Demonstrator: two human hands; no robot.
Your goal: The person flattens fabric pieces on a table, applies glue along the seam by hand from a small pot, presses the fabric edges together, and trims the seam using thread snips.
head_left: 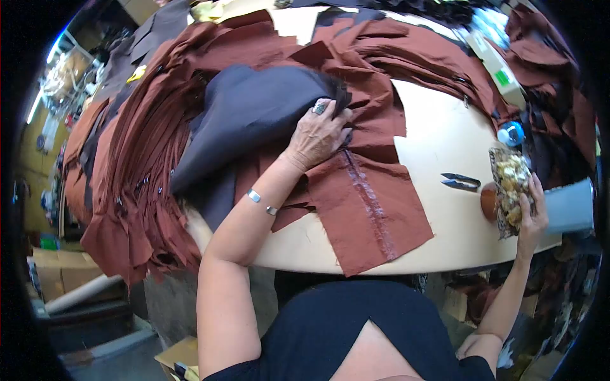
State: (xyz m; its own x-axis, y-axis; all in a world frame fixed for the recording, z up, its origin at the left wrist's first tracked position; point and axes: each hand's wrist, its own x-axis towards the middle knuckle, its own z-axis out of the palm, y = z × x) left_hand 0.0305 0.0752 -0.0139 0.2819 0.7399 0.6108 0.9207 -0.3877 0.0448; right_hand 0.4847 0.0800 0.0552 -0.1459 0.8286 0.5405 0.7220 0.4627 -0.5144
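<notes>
1. Across the left half of the pale, curved-edged table (426, 124), a large, smooth, dark blue-grey cloth (260, 105) lies domed and folded over rust-brown fabric pieces (251, 41).
2. At the cloth's right end, the left hand (321, 134) bends its fingers over a gathered edge; its grip looks clenched on the cloth, though the thumb is hidden.
3. On the near side of that hand, a flat rust-brown fabric panel (403, 209) with a pale, frayed strip (368, 200) along it reaches the table's near edge.
4. At the right, the right hand (535, 206) touches a small patterned container (497, 170) of gold-and-cream pieces (513, 178); I cannot tell whether its grip takes the rim or the contents.
5. Left of the container lie small black snips (460, 181), apart from both hands.
6. The cloth should handle as light, soft and floppy, perhaps slippery; an edge or corner suits a firm pinch. The container seems stiffer, best held by opposite walls, level, against spilling.
</notes>
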